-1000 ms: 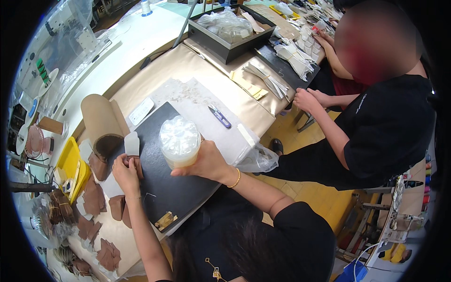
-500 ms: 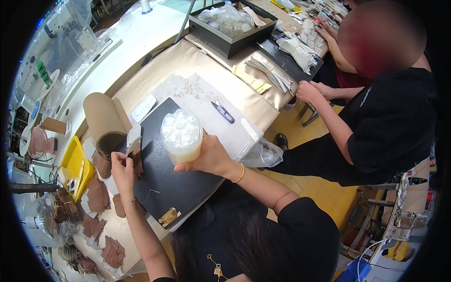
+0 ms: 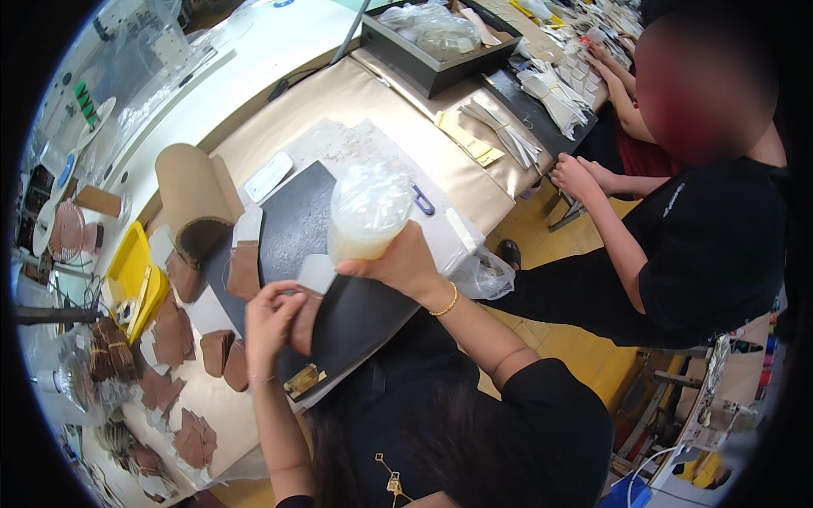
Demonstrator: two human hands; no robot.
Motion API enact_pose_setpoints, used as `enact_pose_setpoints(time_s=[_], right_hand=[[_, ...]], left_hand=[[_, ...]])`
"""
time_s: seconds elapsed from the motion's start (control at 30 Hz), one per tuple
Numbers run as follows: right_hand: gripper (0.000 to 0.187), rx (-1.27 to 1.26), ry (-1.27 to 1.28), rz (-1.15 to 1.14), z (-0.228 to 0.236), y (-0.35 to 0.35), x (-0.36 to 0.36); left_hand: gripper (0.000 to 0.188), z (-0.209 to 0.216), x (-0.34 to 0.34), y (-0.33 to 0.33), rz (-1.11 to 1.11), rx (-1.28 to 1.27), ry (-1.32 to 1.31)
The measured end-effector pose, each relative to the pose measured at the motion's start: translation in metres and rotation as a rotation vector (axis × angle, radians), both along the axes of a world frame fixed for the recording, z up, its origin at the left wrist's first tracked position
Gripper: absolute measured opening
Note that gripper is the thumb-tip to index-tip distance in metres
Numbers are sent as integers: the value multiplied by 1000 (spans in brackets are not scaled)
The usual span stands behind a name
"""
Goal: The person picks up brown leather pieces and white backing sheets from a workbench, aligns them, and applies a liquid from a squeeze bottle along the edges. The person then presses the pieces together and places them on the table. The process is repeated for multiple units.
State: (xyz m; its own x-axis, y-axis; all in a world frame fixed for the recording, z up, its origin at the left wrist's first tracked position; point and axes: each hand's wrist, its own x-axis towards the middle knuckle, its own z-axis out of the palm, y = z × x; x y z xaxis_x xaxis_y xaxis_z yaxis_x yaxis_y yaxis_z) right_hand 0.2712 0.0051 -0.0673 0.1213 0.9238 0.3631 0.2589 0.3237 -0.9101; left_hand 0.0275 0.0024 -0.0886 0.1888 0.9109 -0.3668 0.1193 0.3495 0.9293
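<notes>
My right hand (image 3: 405,264) is wrapped round a clear plastic jar (image 3: 369,207) with whitish contents, tilted over the black board (image 3: 296,207). My left hand (image 3: 269,326) pinches a brown leather-like piece (image 3: 306,324) with a pale end, just below the jar. A similar brown piece (image 3: 244,269) with a pale end lies on the board's left part, near the cardboard tube (image 3: 193,188). Behind the jar, purple thread snips (image 3: 423,201) are partly hidden. Small brown pieces (image 3: 218,350) lie to the left of my left hand.
Several stacks of brown pieces (image 3: 195,438) and a yellow tray (image 3: 135,279) are at the left. A black box (image 3: 432,72) with plastic bags stands at the back. Bundled pale strips (image 3: 501,131) lie at the table's right. A co-worker in black (image 3: 694,229) stands at the right.
My left hand has moved right and nearer to me with a brown piece, to just below the jar. The jar has shifted right. A brown piece is now visible on the board by the tube.
</notes>
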Motion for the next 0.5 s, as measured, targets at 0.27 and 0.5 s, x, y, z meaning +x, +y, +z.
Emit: enact_pose_setpoints(time_s=[0.27,0.5], right_hand=[[53,-56,16,60,-1,-2,-8],[77,44,-274,268,-27,-20,-43]], left_hand=[[32,-29,17,-18,-4,104,308],[33,-17,21,-19,50,137,305]])
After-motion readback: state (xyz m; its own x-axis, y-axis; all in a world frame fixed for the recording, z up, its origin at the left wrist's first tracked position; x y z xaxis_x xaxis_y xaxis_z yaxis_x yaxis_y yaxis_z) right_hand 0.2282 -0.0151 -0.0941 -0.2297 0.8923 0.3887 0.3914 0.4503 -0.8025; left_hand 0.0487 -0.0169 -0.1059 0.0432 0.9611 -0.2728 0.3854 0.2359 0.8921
